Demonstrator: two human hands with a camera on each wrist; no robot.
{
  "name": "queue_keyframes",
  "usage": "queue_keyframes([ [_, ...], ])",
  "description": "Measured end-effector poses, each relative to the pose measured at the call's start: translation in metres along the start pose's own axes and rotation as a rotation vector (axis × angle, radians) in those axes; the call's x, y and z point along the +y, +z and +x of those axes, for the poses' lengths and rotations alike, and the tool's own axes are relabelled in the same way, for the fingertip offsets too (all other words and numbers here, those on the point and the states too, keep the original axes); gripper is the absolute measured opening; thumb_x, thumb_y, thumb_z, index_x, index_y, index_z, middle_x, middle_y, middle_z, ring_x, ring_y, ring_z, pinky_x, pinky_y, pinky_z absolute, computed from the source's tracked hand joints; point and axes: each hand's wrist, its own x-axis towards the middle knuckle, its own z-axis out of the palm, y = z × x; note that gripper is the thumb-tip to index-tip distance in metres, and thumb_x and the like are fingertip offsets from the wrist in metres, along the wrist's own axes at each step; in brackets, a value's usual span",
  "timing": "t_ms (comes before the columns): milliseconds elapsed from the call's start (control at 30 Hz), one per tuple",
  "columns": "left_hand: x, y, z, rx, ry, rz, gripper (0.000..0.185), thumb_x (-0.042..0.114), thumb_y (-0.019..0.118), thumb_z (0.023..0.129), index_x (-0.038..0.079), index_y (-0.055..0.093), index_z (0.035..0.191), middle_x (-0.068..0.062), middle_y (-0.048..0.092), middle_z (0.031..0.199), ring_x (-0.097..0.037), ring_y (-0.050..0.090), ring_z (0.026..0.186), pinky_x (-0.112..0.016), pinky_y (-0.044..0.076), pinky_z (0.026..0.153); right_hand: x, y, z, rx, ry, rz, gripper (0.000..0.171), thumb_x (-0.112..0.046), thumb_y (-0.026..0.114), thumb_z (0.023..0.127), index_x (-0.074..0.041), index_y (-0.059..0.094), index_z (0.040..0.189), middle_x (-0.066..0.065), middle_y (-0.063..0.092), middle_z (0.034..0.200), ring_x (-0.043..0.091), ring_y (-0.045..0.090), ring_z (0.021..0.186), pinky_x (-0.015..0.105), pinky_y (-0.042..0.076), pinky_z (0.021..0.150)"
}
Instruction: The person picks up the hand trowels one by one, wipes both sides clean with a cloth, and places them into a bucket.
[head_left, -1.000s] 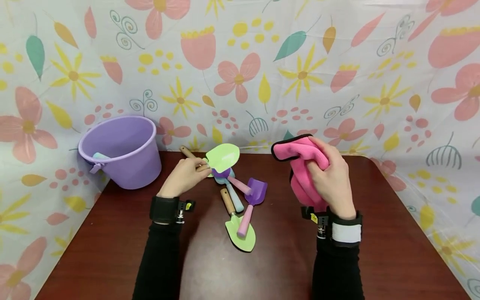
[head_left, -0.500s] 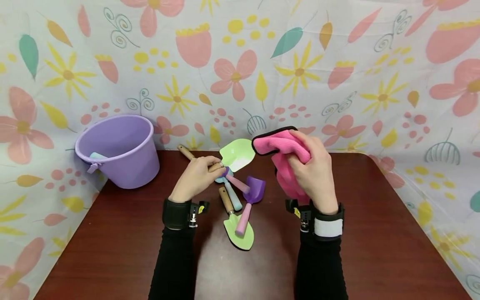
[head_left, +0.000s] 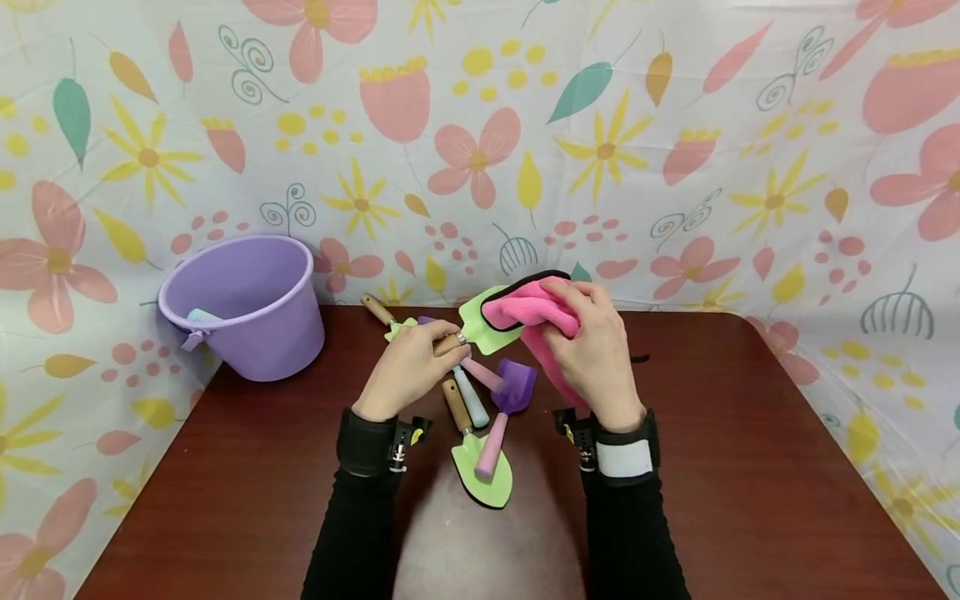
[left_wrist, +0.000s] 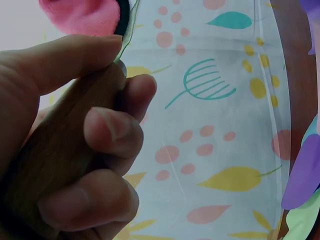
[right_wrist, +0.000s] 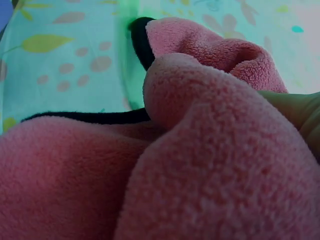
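Note:
My left hand (head_left: 408,367) grips the wooden handle (left_wrist: 65,135) of a toy garden trowel whose light green blade (head_left: 480,329) points up and right. A bunched pink cloth (head_left: 528,307) with black edging is in my right hand (head_left: 596,358), pinched between thumb and fingers. The cloth overlaps the upper part of the green blade in the head view; in the right wrist view the pink cloth (right_wrist: 215,150) fills most of the frame and hides the fingers. Below the hands lie another green trowel (head_left: 480,475), a purple shovel with a pink handle (head_left: 516,385) and a light blue handle (head_left: 471,400).
A purple bucket (head_left: 292,333) stands at the back left, with a light blue object (head_left: 204,316) inside. Another wooden handle (head_left: 377,308) with a green end lies behind my left hand. A flower-printed curtain (head_left: 637,200) hangs behind the brown table (head_left: 750,467).
My left hand has moved right with the trowel, lifting it off the pile. My right hand has come left with the cloth, which now covers part of the blade.

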Motion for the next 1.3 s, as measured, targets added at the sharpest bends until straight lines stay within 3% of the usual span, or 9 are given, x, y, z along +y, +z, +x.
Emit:
queue_keyframes([
  [300, 0.008, 0.007, 0.002, 0.051, 0.005, 0.026, 0.013, 0.024, 0.066, 0.094, 0.011, 0.061, 0.092, 0.008, 0.025, 0.063, -0.005, 0.027, 0.052, -0.025, 0.027, 0.051, -0.007, 0.016, -0.003, -0.079, 0.013, -0.092, 0.043, -0.003, 0.070, 0.077, -0.015, 0.070, 0.119, 0.015, 0.055, 0.122, 0.034, 0.061, 0.096, 0.051, 0.048, 0.070],
  [467, 0.014, 0.013, 0.005, 0.071, 0.040, 0.032, 0.025, 0.014, 0.063, 0.094, 0.011, 0.048, 0.074, 0.007, 0.025, 0.063, -0.006, 0.027, 0.050, -0.024, 0.025, 0.050, -0.012, 0.027, -0.005, -0.118, -0.034, -0.110, 0.043, -0.002, 0.072, 0.077, -0.013, 0.069, 0.118, 0.014, 0.054, 0.119, 0.032, 0.061, 0.096, 0.048, 0.051, 0.068],
  [633, 0.016, 0.015, 0.006, 0.069, 0.041, 0.010, 0.029, 0.011, 0.062, 0.094, 0.012, 0.045, 0.071, 0.006, 0.027, 0.062, -0.007, 0.029, 0.049, -0.024, 0.025, 0.050, -0.016, 0.034, -0.006, -0.142, -0.070, -0.093, 0.043, -0.001, 0.076, 0.076, -0.011, 0.069, 0.117, 0.014, 0.055, 0.118, 0.032, 0.062, 0.097, 0.049, 0.053, 0.070],
  [967, 0.015, 0.015, 0.008, 0.078, 0.066, 0.005, 0.032, 0.019, 0.065, 0.094, 0.015, 0.045, 0.070, 0.009, 0.027, 0.062, -0.005, 0.030, 0.049, -0.024, 0.026, 0.048, -0.006, 0.030, -0.002, -0.111, 0.036, -0.090, 0.044, -0.005, 0.073, 0.079, -0.015, 0.068, 0.122, 0.014, 0.052, 0.121, 0.033, 0.061, 0.094, 0.052, 0.050, 0.065],
  [1133, 0.015, 0.016, 0.007, 0.033, 0.069, -0.002, 0.018, 0.023, 0.067, 0.094, 0.015, 0.058, 0.081, 0.008, 0.038, 0.061, -0.007, 0.038, 0.048, -0.024, 0.029, 0.048, 0.004, 0.025, -0.001, -0.066, 0.089, -0.097, 0.044, -0.005, 0.071, 0.080, -0.015, 0.068, 0.122, 0.015, 0.051, 0.121, 0.036, 0.060, 0.093, 0.054, 0.049, 0.070],
  [1300, 0.011, 0.016, 0.006, 0.001, 0.035, -0.032, 0.011, 0.023, 0.069, 0.093, 0.014, 0.069, 0.099, 0.008, 0.058, 0.075, -0.007, 0.051, 0.060, -0.025, 0.041, 0.058, 0.013, 0.021, 0.000, -0.024, 0.132, -0.074, 0.041, -0.007, 0.068, 0.081, -0.013, 0.066, 0.121, 0.017, 0.052, 0.113, 0.036, 0.057, 0.093, 0.054, 0.046, 0.074],
])
